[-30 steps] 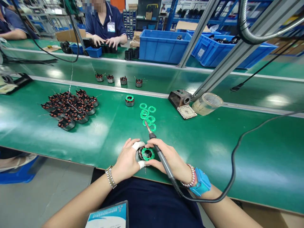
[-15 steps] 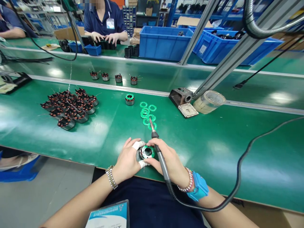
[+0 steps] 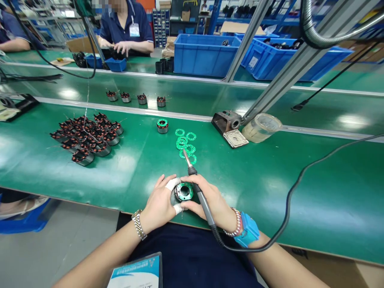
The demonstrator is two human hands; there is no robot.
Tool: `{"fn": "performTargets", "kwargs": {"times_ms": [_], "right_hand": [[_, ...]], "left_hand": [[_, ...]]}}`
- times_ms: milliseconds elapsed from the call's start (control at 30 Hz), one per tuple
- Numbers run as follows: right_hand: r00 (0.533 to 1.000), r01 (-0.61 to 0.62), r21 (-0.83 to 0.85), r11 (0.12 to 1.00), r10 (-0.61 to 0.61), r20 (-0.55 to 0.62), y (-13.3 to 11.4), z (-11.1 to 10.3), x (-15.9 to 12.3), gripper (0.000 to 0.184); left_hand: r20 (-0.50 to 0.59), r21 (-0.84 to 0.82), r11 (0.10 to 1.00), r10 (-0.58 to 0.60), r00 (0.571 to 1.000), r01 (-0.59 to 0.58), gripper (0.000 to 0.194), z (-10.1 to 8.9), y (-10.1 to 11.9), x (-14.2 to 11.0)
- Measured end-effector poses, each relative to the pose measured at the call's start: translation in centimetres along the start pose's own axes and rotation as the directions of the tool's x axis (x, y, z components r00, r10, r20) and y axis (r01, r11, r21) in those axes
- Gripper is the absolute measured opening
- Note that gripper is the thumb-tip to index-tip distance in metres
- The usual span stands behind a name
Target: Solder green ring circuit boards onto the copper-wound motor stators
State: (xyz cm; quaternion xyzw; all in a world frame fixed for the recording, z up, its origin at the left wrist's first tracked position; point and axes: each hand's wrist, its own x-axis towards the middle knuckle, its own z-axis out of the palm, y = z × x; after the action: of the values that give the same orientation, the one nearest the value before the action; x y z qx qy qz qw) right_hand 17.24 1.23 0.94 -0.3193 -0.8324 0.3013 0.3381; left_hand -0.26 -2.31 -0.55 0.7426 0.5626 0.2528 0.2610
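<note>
Room on bench right of soldering iron; cable crosses.

Taking the motor stator as our clock centre, our left hand holds it from nine o'clock and our right hand from three. A ring circuit board sits on it. Our soldering iron crosses the right hand, its tip towards the loose ring boards at twelve. At eleven stands a board-topped stator; beyond the rail, four stators form a row. The stator cluster lies at ten. At one is the iron stand, the sponge tray before it and the tub beside them towards two.
</note>
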Motion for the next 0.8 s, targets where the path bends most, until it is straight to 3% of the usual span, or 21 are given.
{"fn": "performTargets", "kwargs": {"times_ms": [67,167,433,567,667,800], "right_hand": [[0.998,-0.008,-0.024,1.000,0.007,-0.059,-0.2,-0.7,-0.7,0.042],[0.982,-0.094,-0.106,0.990,0.074,-0.175,-0.6,-1.6,-2.1,0.027],[0.981,-0.090,-0.081,0.993,0.074,-0.179,-1.5,-0.6,-3.9,0.025],[0.980,-0.122,-0.066,0.990,0.109,-0.164,-1.3,-0.5,-4.0,0.029],[0.988,-0.111,-0.048,0.993,0.105,-0.117,-0.9,-0.2,-3.5,0.037],[0.995,-0.082,0.006,0.997,0.082,-0.051,-0.8,0.8,-2.0,0.046]], "left_hand": [[0.081,-0.078,0.997,0.027,0.996,-0.020,0.073,-1.0,-0.4,-0.5],[0.168,-0.218,0.975,0.068,0.983,-0.031,0.076,-2.2,-0.8,-1.0],[0.055,-0.223,0.968,-0.107,0.993,0.116,0.060,-0.9,0.8,0.0],[0.148,-0.403,0.914,0.014,0.989,0.047,0.075,-1.9,-0.3,-1.0],[0.159,-0.510,0.859,0.046,0.986,0.042,0.052,-2.9,-1.8,-1.7],[-0.005,-0.288,0.953,-0.096,0.995,0.091,0.021,-2.8,-2.6,-1.1]]}}
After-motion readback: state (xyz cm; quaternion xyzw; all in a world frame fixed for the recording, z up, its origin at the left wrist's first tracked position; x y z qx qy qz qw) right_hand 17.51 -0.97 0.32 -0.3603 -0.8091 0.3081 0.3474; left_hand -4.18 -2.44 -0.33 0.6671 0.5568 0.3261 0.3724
